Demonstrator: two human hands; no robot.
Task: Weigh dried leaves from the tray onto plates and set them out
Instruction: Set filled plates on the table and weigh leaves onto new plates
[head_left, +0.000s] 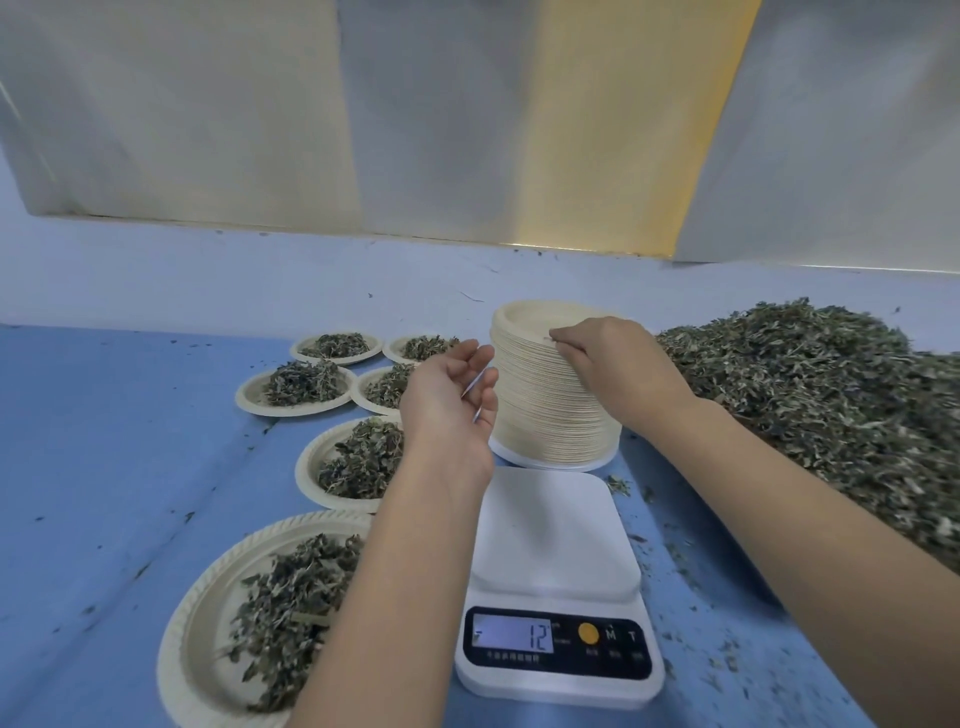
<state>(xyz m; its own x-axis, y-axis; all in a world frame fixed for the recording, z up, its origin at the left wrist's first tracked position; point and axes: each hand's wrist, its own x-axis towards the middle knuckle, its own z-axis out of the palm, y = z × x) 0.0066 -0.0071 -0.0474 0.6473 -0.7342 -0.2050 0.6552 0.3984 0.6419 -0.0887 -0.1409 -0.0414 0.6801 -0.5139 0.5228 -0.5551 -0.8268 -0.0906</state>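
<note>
A tall stack of cream paper plates stands behind the white digital scale, whose bare platform reads 12 on its display. My right hand rests on the stack's top edge, its fingertips pinching the rim of the top plate. My left hand hovers beside the stack's left side, fingers relaxed and holding nothing. A big heap of dried leaves lies to the right of the stack.
Several filled plates of dried leaves sit on the blue table to the left: the nearest at the front, one behind it, and others farther back. Loose leaf crumbs scatter around the scale. A pale wall backs the table.
</note>
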